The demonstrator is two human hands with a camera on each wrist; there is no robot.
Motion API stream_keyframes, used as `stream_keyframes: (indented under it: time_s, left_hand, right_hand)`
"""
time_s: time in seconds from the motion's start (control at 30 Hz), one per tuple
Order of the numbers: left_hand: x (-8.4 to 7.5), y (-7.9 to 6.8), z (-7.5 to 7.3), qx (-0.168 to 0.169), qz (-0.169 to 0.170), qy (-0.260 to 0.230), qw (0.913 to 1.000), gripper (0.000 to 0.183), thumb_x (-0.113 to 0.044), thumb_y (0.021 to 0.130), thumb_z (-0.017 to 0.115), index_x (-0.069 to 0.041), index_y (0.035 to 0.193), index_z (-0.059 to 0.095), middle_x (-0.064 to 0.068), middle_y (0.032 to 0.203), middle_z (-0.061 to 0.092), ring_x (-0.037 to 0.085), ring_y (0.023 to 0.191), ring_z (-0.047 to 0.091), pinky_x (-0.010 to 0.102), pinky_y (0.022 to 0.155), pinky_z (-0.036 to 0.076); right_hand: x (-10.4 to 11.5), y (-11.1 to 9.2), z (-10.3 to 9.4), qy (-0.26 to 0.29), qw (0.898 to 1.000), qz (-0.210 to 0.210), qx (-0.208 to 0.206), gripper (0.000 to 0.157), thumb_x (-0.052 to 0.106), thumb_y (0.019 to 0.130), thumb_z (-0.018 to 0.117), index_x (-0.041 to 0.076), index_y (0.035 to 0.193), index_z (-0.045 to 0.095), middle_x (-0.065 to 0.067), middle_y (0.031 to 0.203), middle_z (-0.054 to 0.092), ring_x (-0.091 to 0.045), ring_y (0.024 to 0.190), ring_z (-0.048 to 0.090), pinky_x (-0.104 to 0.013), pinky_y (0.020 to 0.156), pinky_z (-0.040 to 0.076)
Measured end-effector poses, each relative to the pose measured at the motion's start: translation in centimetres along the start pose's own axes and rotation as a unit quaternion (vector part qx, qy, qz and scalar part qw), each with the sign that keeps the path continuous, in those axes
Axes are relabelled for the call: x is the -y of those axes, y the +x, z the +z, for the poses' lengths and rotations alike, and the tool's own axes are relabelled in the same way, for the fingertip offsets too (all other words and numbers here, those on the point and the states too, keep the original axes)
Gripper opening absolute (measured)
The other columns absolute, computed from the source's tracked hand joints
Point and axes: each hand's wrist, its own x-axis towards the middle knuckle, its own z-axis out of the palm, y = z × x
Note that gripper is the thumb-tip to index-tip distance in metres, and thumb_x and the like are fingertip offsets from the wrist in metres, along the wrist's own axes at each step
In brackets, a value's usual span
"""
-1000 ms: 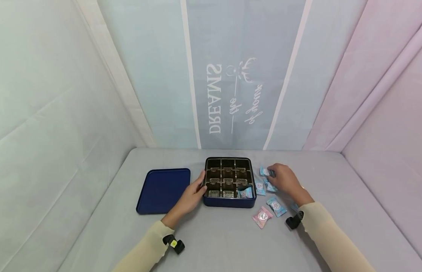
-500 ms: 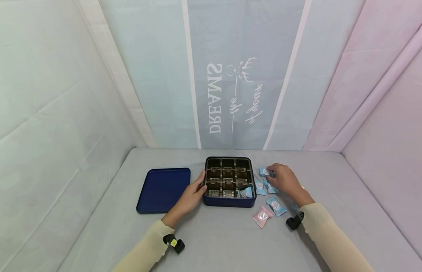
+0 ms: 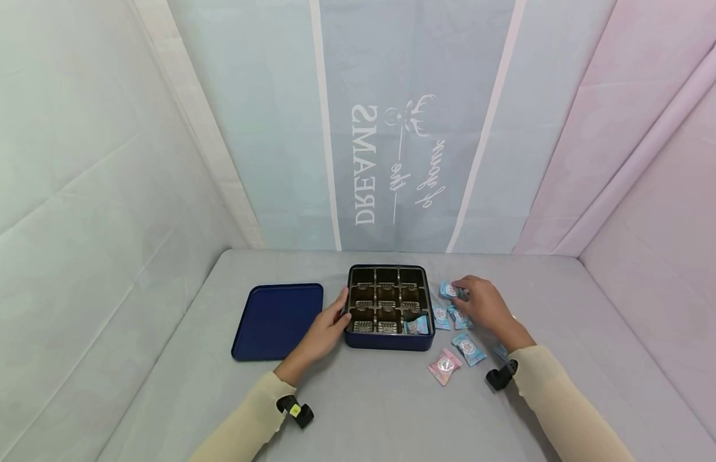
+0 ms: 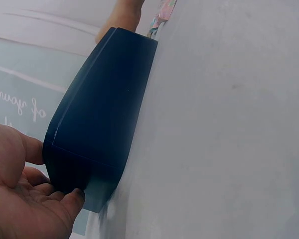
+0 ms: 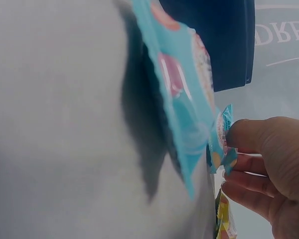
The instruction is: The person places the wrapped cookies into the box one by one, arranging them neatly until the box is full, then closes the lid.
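Observation:
My left hand holds a dark blue square tin by its left side. In the left wrist view the thumb and bent fingers are against the tin's end wall. A clear-edged divided insert fills the tin, and a blue wrapped candy lies in its near right compartment. My right hand pinches another blue wrapped candy between thumb and fingers, just right of the tin; the right wrist view shows this candy at the fingertips.
A blue lid lies left of the tin. Right of it are blue candies and a pink candy; one more blue wrapper is partly under the right wrist. A yellow wrapper shows below the right hand. Fabric walls enclose the table.
The whole head view has shifted up very slightly. Both hands, the tin and the candies keep nearly the same places.

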Motion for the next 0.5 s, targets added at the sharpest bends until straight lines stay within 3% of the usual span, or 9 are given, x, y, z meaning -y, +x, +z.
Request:
stream_keyframes:
  time_s: [0.5]
  left_hand:
    - [-0.17, -0.10, -0.11, 0.002, 0.007, 0.001, 1.0000, 0.063, -0.013, 0.110, 0.045, -0.005, 0.163, 0.010, 0.013, 0.169, 0.007, 0.024, 0.154, 0.010, 0.049, 0.121, 0.023]
  right_hand:
    - [0.48, -0.56, -0.52, 0.015, 1.000, -0.014, -0.015, 0.033, 0.006, 0.085, 0.079, -0.004, 0.116, 0.073, -0.020, 0.113, 0.070, -0.032, 0.091, 0.069, -0.049, 0.076, 0.057]
